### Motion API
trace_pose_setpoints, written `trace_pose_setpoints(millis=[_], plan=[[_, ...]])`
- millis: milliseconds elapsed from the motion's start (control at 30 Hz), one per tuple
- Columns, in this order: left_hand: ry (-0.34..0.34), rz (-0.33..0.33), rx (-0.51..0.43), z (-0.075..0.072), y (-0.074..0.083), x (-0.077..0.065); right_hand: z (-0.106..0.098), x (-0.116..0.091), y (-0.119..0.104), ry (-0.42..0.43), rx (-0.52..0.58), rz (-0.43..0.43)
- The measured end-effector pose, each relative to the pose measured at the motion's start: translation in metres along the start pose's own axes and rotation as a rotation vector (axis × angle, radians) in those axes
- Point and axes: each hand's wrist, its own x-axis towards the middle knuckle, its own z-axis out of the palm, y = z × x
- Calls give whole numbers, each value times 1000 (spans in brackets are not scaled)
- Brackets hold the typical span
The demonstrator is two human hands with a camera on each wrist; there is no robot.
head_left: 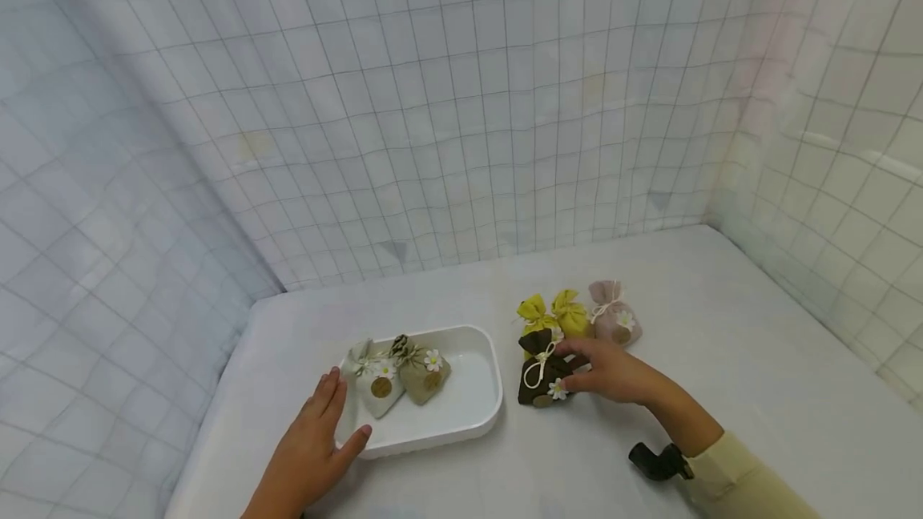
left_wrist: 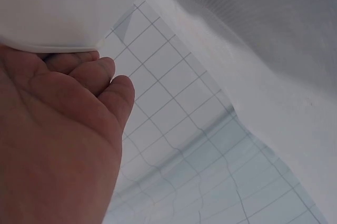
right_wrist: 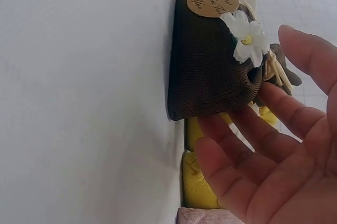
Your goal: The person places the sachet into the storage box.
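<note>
A white tray [head_left: 461, 432] holds two small drawstring pouches, a pale one [head_left: 378, 391] and a beige one [head_left: 421, 379], each with a white flower and a round tag. Along the tray's left wall rests my left hand [head_left: 306, 443], fingers straight, thumb at the front rim. In the left wrist view its fingertips meet the tray's underside edge [left_wrist: 58, 49]. To the right, a dark brown pouch [head_left: 537, 379] with a cream bow lies beside my right hand [head_left: 613, 371]. In the right wrist view the fingers [right_wrist: 237, 134] touch that pouch's side, while the thumb [right_wrist: 308, 50] stands apart from it.
Behind the brown pouch lie two yellow pouches [head_left: 573, 317] and a pink pouch [head_left: 613, 327]. White cloth covers the table [head_left: 721, 327]; grid-patterned curtains [head_left: 469, 102] enclose its back and sides. A black device [head_left: 658, 461] sits at the right wrist.
</note>
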Motion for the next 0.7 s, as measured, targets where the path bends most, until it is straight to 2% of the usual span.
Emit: trace_pose_setpoints(millis=[267, 567, 700], plan=[[2, -3, -6, -7, -4, 4, 1, 7, 0, 17, -6, 3], [5, 7, -23, -3, 1, 1, 3, 6, 2, 30, -47, 11], [-1, -2, -20, -1, 0, -1, 5, 7, 0, 12, -39, 37]])
